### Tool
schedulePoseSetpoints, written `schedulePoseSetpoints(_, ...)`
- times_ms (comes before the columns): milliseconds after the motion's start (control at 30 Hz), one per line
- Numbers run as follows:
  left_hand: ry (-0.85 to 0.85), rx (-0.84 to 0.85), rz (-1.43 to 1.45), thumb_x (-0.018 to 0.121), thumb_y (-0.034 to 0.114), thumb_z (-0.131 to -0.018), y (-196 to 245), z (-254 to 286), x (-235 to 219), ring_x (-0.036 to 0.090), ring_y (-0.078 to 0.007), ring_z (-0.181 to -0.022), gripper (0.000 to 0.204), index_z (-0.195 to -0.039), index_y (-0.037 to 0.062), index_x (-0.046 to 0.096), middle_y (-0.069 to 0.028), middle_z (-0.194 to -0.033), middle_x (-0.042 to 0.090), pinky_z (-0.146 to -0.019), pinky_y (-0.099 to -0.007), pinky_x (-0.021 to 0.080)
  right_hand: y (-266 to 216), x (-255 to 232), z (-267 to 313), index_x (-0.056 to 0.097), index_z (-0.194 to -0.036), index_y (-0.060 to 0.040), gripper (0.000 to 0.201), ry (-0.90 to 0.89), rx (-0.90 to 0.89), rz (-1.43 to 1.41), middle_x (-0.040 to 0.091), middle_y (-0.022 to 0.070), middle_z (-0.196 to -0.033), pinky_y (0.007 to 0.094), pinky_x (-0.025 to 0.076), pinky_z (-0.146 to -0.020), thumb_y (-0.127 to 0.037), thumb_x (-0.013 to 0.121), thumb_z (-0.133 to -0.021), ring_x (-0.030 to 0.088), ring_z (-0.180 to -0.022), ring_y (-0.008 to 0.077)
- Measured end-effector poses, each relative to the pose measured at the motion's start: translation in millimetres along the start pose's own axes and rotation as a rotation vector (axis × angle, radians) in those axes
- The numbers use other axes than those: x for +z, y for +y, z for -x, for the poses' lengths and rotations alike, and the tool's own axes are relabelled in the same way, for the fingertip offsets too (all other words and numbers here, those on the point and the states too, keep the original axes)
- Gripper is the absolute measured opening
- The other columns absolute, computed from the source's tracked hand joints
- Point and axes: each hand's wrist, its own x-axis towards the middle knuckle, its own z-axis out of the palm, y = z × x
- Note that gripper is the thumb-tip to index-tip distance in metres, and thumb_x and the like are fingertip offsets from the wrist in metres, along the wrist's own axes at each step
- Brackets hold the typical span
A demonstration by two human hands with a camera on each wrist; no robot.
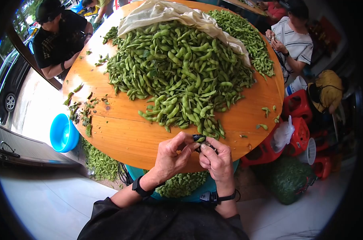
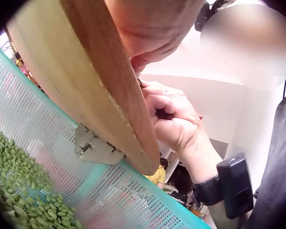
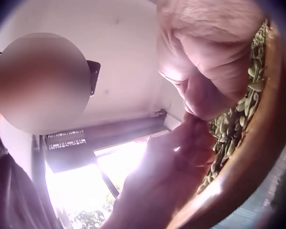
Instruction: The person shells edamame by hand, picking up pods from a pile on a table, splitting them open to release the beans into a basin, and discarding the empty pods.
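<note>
At the near edge of the round wooden table point(image 1: 121, 138), my left hand point(image 1: 174, 154) and right hand point(image 1: 217, 160) meet fingertip to fingertip. Between them they pinch a small green soybean pod point(image 1: 201, 139), partly covered by the fingers. Black coverings show around the fingertips. Just beyond, a large heap of green soybean pods point(image 1: 177, 68) spreads over the tabletop. Below my hands stands a teal mesh basket point(image 2: 148, 195) with shelled green beans point(image 2: 24, 191) in it. In both wrist views the pod is hidden behind the hands.
A cream cloth point(image 1: 165, 12) lies over the heap's far side. Pod scraps point(image 1: 85, 116) are scattered at the table's left. A blue basin point(image 1: 64, 133) stands left; red stools point(image 1: 297, 136) and a full green net sack point(image 1: 287, 180) stand right. Other people sit around the table.
</note>
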Motion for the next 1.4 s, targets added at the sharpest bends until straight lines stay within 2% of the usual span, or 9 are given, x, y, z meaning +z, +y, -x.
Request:
schedulePoseSetpoints(133,-0.063,-0.154,0.427,0.066,0.004,-0.094,-3.4,3.3,-4.8,0.058,-0.0110,-0.056,0.013,-0.101,0.0041,0.055,-0.0061,-0.072,0.066,-0.047,-0.0221,0.042,-3.8,-4.3,4.5,0.062,-0.114,0.0046,0.019,-0.059,-0.092,0.118,0.049,-0.0034,-0.070,0.0192,0.030,-0.046,-0.004,0.055,-0.099,0.042,-0.054,0.0024)
schedulePoseSetpoints(233,-0.310,-0.597,1.233,0.061,0.011,-0.098,-3.0,2.7,-14.9,0.061,-0.0184,-0.050,0.020,-0.112,0.0070,0.048,-0.0102,-0.075,0.068,-0.040,-0.0243,0.038,-4.4,-9.5,5.9,0.062,-0.111,0.0047,0.017,-0.137,-0.042,-0.095,0.052,-0.0019,-0.076,0.0198,0.032,-0.046,-0.001,0.056,-0.097,0.043,-0.054,0.0033)
schedulePoseSetpoints(367,-0.322,-0.658,1.287,0.060,0.011,-0.098,-3.9,0.8,-9.4,0.061,-0.0186,-0.051,0.017,-0.110,0.0073,0.049,-0.0103,-0.076,0.068,-0.040,-0.0240,0.039,-10.1,-8.4,4.5,0.063,-0.109,0.0038,0.015,-0.093,-0.052,0.031,0.054,-0.0009,-0.079,0.0223,0.036,-0.047,0.000,0.057,-0.095,0.047,-0.055,0.0054)
schedulePoseSetpoints(467,-0.266,-0.376,0.555,0.064,0.014,-0.097,-4.7,-1.1,-5.0,0.061,-0.0127,-0.067,0.036,-0.126,0.0045,0.045,-0.0066,-0.084,0.065,-0.057,-0.0247,0.048,-11.7,-5.3,2.5,0.064,-0.106,0.0034,0.015,0.007,-0.238,0.520,0.057,0.0047,-0.078,0.0281,0.042,-0.051,0.000,0.060,-0.092,0.054,-0.058,0.0132)
schedulePoseSetpoints(600,-0.195,-0.143,-0.111,0.073,0.021,-0.091,14.4,-8.6,-8.6,0.062,-0.0091,-0.078,0.031,-0.111,0.0008,0.059,-0.0035,-0.089,0.066,-0.067,-0.0270,0.051,-18.4,7.9,4.6,0.064,-0.101,0.0036,0.017,0.068,-0.521,1.032,0.058,0.0165,-0.081,0.0368,0.048,-0.061,0.002,0.062,-0.084,0.062,-0.069,0.0312)
schedulePoseSetpoints(1000,-0.242,0.007,-0.426,0.065,0.008,-0.091,14.4,-12.0,-15.3,0.071,-0.0291,-0.066,0.017,-0.106,-0.0009,0.065,-0.0185,-0.074,0.068,-0.059,-0.0339,0.053,-13.8,4.5,-4.6,0.065,-0.099,0.0069,0.017,0.063,-0.497,0.989,0.061,0.0179,-0.082,0.0385,0.049,-0.063,0.003,0.061,-0.083,0.063,-0.072,0.0347)
schedulePoseSetpoints(1100,-0.205,0.029,-0.277,0.062,0.009,-0.095,12.9,-14.0,-15.8,0.069,-0.0211,-0.062,0.028,-0.121,-0.0012,0.062,-0.0144,-0.070,0.068,-0.057,-0.0310,0.053,-9.8,12.7,-5.0,0.065,-0.099,0.0073,0.017,0.141,-0.525,0.993,0.060,0.0186,-0.083,0.0397,0.049,-0.063,0.003,0.061,-0.083,0.063,-0.072,0.0357)
schedulePoseSetpoints(1167,-0.228,-0.300,-0.070,0.059,0.011,-0.098,16.4,-14.8,-14.8,0.066,-0.0113,-0.066,0.035,-0.131,-0.0013,0.058,-0.0069,-0.074,0.069,-0.062,-0.0259,0.053,-2.7,20.3,-5.6,0.064,-0.100,0.0076,0.018,0.225,-0.629,1.071,0.059,0.0194,-0.085,0.0417,0.049,-0.062,0.003,0.059,-0.083,0.063,-0.073,0.0380)
schedulePoseSetpoints(1400,0.003,-0.707,0.927,0.056,0.012,-0.099,13.5,-8.7,-2.1,0.044,-0.0027,-0.059,0.035,-0.131,-0.0020,0.058,0.0061,-0.068,0.050,-0.058,-0.0190,0.039,22.6,35.9,-4.6,0.059,-0.108,0.0069,0.023,0.320,-0.780,1.281,0.053,0.0205,-0.090,0.0427,0.053,-0.064,0.005,0.058,-0.085,0.061,-0.076,0.0387)
